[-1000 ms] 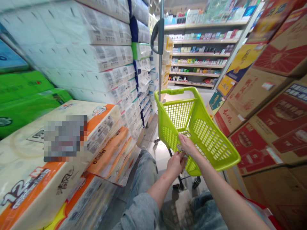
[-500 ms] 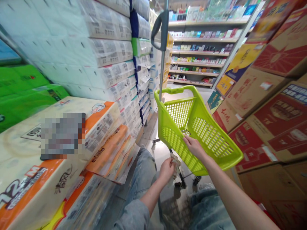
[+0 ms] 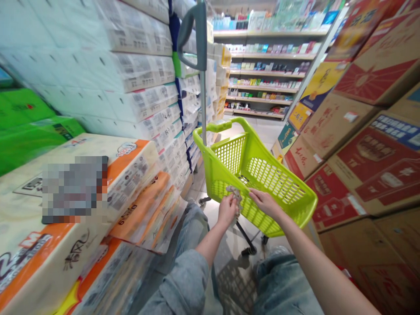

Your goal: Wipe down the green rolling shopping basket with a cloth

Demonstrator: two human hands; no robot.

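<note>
A lime-green shopping basket trolley (image 3: 215,175) stands in front of me, its basket tilted and nothing visible inside. My right hand (image 3: 265,204) is closed on the basket's near rim. Close by on the left, my left hand (image 3: 227,211) is pinched around a crumpled greyish rag (image 3: 235,194), which is up against the outside of the basket wall. The trolley's grey pull handle (image 3: 201,39) rises on its pole at the far left corner. Beneath the basket, a black wheeled leg (image 3: 246,238) shows.
Wrapped tissue packs (image 3: 141,70) are stacked on the left, with a pixelated flat dark object (image 3: 78,188) lying on an orange-and-cream pack (image 3: 131,170). Cardboard cartons (image 3: 357,127) wall the right side. Filled shelves (image 3: 262,56) stand at the far end.
My left hand has lifted with the rag, from below the basket to beside its wall. The trolley and surroundings appear shifted left in view. The right hand stays on the rim.
</note>
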